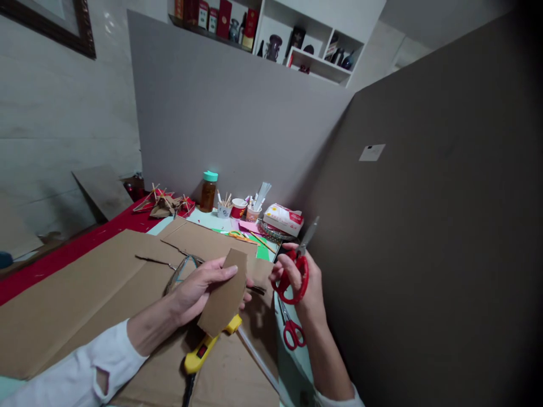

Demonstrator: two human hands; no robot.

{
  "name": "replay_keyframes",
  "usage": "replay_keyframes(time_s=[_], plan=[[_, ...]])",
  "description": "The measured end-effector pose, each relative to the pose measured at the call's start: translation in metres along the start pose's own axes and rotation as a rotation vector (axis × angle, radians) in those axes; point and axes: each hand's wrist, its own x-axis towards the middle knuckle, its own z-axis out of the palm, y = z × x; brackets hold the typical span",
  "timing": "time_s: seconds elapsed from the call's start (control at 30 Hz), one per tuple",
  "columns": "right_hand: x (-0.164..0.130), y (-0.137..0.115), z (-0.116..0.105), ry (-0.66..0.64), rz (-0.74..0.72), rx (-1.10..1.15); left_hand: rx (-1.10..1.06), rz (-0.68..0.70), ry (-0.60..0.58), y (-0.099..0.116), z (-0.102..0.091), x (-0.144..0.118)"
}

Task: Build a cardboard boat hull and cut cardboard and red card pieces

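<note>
My left hand (199, 287) grips a cut piece of cardboard (225, 294), its thumb on the front and its fingers behind. Red-handled scissors (302, 270) are in my right hand (311, 288), with fingers through the loops and the blades pointing up and away from the cardboard piece. Below the left hand a yellow hot glue gun (202, 353) lies on a cardboard sheet, a clear glue stick (258, 356) beside it. A second pair of red-handled scissors (293, 334) rests on the pale tabletop under my right wrist.
Large cardboard sheets (89, 294) cover the left side. Toward the back stand a jar with a teal lid (208, 192), several paper cups (238, 208) and a tissue pack (283, 219). Grey panels (237, 113) rise behind and on the right. Red star-like crafts (165, 202) lie at the back left.
</note>
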Motion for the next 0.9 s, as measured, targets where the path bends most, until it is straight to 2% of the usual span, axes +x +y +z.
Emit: replay_keyframes(time_s=[0.13,0.27,0.43,0.5,0.6,0.8,0.87,0.9], plan=[[-0.006,0.016,0.017,-0.171,0.081,-0.104,0.018,-0.001,0.025,-0.002,-0.001,0.001],[-0.004,0.028,0.02,-0.177,0.064,-0.156,0.091,0.013,0.053,-0.004,-0.008,0.004],[-0.001,0.02,0.014,-0.127,0.096,-0.032,0.266,0.073,0.036,0.011,-0.012,0.002],[-0.003,0.015,0.013,-0.144,0.126,0.042,0.354,0.091,0.016,0.021,-0.011,-0.001],[-0.009,0.009,0.016,-0.263,0.205,0.119,0.524,0.102,-0.009,0.032,-0.009,-0.007],[-0.018,0.008,0.029,-0.402,0.255,0.102,0.995,0.239,-0.038,0.034,-0.008,-0.008],[-0.017,0.012,0.032,-0.364,0.261,0.128,1.066,0.276,0.012,0.034,-0.008,-0.006],[-0.016,0.014,0.033,-0.308,0.26,0.144,1.063,0.318,0.093,0.035,-0.008,-0.005]])
